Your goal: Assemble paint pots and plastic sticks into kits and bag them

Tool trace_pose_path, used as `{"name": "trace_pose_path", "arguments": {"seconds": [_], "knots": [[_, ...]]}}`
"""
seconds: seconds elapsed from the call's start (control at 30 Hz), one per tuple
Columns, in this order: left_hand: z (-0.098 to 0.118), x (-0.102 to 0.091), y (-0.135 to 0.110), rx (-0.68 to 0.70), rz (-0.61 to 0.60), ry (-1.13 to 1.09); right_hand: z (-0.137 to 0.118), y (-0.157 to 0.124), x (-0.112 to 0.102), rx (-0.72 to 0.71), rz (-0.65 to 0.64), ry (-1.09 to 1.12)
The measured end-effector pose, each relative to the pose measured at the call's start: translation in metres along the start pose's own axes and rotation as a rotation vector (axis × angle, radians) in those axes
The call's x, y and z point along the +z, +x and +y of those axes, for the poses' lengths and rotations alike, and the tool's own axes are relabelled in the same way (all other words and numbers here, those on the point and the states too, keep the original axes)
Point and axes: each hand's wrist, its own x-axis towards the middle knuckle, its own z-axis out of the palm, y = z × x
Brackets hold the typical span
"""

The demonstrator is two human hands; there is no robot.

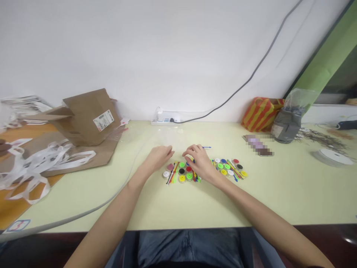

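Observation:
My left hand (pixel 159 159) is over the table at the left end of a row of small coloured pieces. Its thumb and fingertips are drawn together, and whatever may be between them is too small to see. Curved over the middle of the row, my right hand (pixel 202 163) has its thumb and forefinger apart, with no object visible between them. Round pieces with coloured caps, such as a yellow one (pixel 182 178) and a white one (pixel 166 174), lie in groups. Between them are bundles of thin coloured sticks (pixel 235 169). A blue arrow-tipped stick (pixel 206 147) lies behind my right hand.
Clear plastic film (pixel 170 132) lies near a power strip (pixel 164 121) at the wall. To the left stand an open cardboard box (pixel 86 119) and white ribbon (pixel 52 160); a grey cable (pixel 92 211) crosses the table. A striped bag (pixel 259 113), dark bag (pixel 287 124) and spool (pixel 334 156) are right.

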Motion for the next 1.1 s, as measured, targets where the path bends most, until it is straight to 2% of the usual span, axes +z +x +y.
{"name": "trace_pose_path", "arguments": {"seconds": [0.3, 0.87, 1.1], "knots": [[-0.007, 0.003, 0.002, 0.055, -0.129, -0.034, 0.009, -0.006, -0.006, 0.022, -0.032, -0.143], [-0.002, -0.001, 0.002, 0.075, -0.162, -0.011, 0.022, -0.012, -0.008, 0.018, -0.066, -0.154], [0.000, -0.003, 0.002, 0.074, -0.191, -0.011, 0.016, -0.011, -0.008, 0.019, -0.070, -0.139]]}}
